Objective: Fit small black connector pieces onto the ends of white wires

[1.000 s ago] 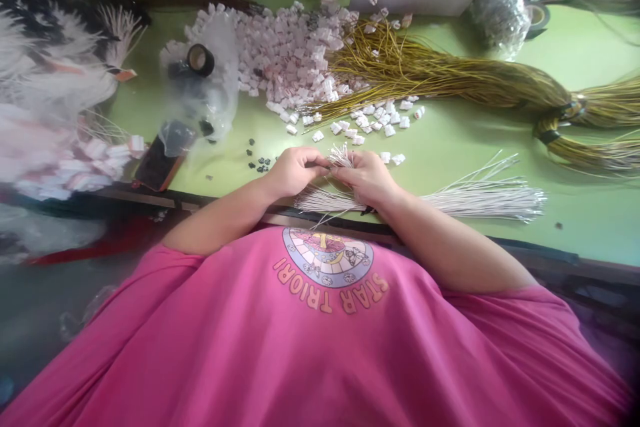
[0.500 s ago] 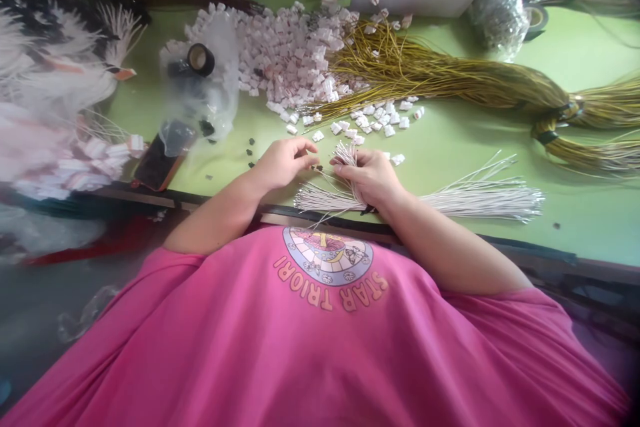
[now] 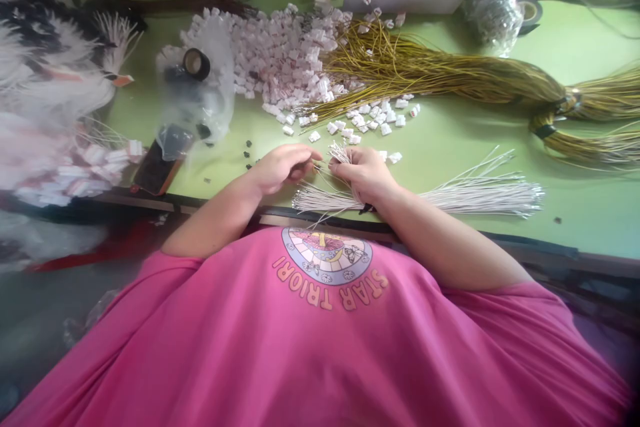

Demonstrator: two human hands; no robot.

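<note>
A bundle of thin white wires (image 3: 465,197) lies along the table's near edge, a black tie around its middle. My right hand (image 3: 369,175) is closed on a bent-up bunch of these white wires (image 3: 341,152), their tips showing above the thumb. To its left, my left hand (image 3: 285,169) has its fingers curled and pinched together, close to the end of a single wire. What sits between those fingertips is too small to make out. Several small black pieces (image 3: 249,153) lie on the table beyond the left hand.
Many small white connectors (image 3: 280,57) are heaped further back, beside a long bundle of yellow wires (image 3: 460,77). On the left are a plastic bag (image 3: 220,100), a tape roll (image 3: 197,64), a phone-like dark object (image 3: 156,170) and white wire bundles (image 3: 60,100).
My left hand has turned slightly, its fingers curling in more, and its fingertips have shifted a little toward the right hand. The right hand keeps its hold on the white wires.
</note>
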